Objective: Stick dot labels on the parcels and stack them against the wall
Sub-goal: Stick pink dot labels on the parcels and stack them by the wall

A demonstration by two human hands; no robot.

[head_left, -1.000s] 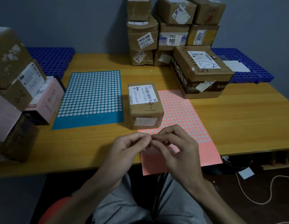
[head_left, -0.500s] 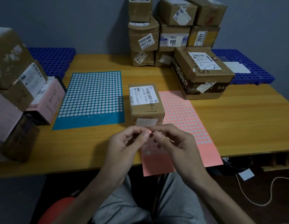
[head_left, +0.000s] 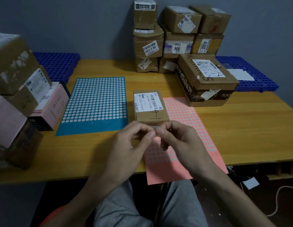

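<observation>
- Hands: two, low centre of the frame, held over the table's near edge. The left hand and right hand have curled fingers, and their thumb and forefinger tips meet at one spot.
- Both pinch a small pale piece between those tips. It is too blurred to tell whether it is a dot label.
- Parcel in work: one small brown parcel, centre frame just above the hands. It lies flat with its white barcode label up, and its right part sits on the pink sheet.
- Dot sheets: two. The blue sheet lies left of the parcel; the pink sheet lies right of it and overhangs the near table edge.
- Wall stack: eight brown boxes visible, top centre, against the grey wall.
- One larger box stands just in front of the stack, to the right.
- Left-edge pile: about five boxes, brown and pink, tilted.
- Blue grid panels: two, one upper left and one upper right.
- All of it sits on one wooden table.
</observation>
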